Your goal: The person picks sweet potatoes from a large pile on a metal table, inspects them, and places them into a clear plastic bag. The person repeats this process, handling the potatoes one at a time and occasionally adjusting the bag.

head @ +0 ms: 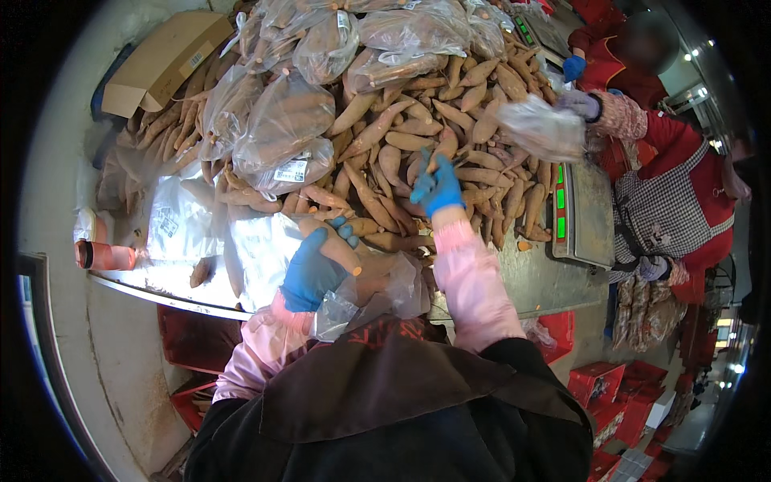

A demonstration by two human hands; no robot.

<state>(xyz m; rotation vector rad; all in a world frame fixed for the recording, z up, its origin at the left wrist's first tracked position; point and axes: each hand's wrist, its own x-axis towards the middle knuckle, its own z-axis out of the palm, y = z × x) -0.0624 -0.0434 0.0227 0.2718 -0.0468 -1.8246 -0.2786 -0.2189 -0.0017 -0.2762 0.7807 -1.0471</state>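
Note:
My left hand (316, 268), in a blue glove, holds a sweet potato (336, 248) at the near edge of the metal table. Just right of it, a clear plastic bag (406, 286) with sweet potatoes inside lies against my apron; part of the bag is under the left hand. My right hand (444, 187), also gloved in blue, reaches into the heap of sweet potatoes (409, 141). Its fingers are around the lower end of one sweet potato (446, 144); whether they grip it is unclear.
Filled bags (286, 120) lie on the heap's left and far side. A cardboard box (168, 63) stands far left, a pink-tinted bottle (108, 255) near left. Right is a weighing scale (583, 214); a co-worker's gloved hand (579, 106) moves a blurred plastic bag (542, 129) above it.

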